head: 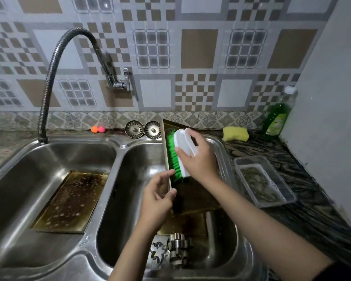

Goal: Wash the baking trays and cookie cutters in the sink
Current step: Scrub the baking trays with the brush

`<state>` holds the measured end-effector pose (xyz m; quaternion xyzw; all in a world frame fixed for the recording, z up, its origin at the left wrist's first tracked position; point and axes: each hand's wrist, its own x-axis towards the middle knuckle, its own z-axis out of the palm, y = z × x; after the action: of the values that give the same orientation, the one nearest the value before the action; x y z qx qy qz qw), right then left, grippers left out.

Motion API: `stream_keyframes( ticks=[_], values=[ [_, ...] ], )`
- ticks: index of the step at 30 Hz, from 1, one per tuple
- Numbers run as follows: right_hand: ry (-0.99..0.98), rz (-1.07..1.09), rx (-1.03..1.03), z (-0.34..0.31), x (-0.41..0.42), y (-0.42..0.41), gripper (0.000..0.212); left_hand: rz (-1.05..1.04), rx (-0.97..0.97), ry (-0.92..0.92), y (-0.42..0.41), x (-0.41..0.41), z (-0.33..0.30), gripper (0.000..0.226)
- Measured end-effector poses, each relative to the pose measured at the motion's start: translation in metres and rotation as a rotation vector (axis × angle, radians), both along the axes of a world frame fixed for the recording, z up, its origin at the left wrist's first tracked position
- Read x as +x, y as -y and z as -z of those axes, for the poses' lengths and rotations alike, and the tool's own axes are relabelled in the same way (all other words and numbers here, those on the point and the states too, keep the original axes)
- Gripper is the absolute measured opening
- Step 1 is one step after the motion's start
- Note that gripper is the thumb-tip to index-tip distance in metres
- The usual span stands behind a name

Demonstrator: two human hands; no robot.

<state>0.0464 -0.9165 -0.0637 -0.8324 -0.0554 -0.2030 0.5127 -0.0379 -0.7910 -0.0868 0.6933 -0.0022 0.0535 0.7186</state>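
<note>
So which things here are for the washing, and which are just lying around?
For the washing: tilted brown baking tray, green-bristled white scrubbing brush, stained tray in left basin, metal cookie cutters.
Lying about: orange and pink balls, clear plastic container.

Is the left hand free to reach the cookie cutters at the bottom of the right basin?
Probably not yet: the left hand grips the tilted tray, which the brush is scrubbing. The cookie cutters lie uncovered below.
</note>
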Motion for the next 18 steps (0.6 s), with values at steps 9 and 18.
stream_keyframes(
  ticks=[9, 18],
  values=[
    [-0.106, -0.072, -0.061, 0.031, -0.015, 0.012, 0.061, -0.082, -0.087, -0.009, -0.030, 0.006, 0.016, 0.052],
    [-0.056, -0.148, -0.070, 0.026, -0.016, 0.017, 0.061, -0.054, -0.110, -0.016, -0.027, 0.010, 0.010, 0.050]
  ],
)
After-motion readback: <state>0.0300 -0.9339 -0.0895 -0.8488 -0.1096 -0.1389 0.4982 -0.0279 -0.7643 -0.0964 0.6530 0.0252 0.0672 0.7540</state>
